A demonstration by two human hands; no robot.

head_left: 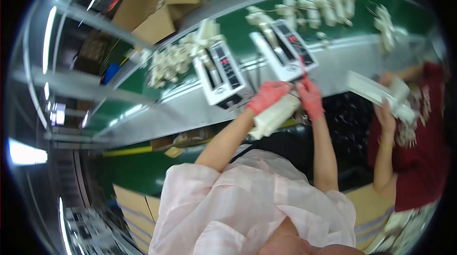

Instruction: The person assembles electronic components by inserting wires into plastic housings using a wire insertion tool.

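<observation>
Both my hands wear pink-red gloves and meet just below a grey bench. My left hand (268, 95) grips the upper end of a long cream-white plastic part (273, 118) that slants down toward my body. My right hand (310, 98) is closed beside the part's top end and pinches a thin red tool (302, 68) that points up at the bench. Just above the hands stand two white box-like devices with red lit displays (220, 75) (285, 48).
Behind the grey bench (181, 112) runs a green conveyor belt (243, 26) carrying several small white plastic parts (166, 64). At the right a co-worker in a red top (419, 160) holds white parts (376, 91). Cardboard boxes (157, 3) sit at the upper left.
</observation>
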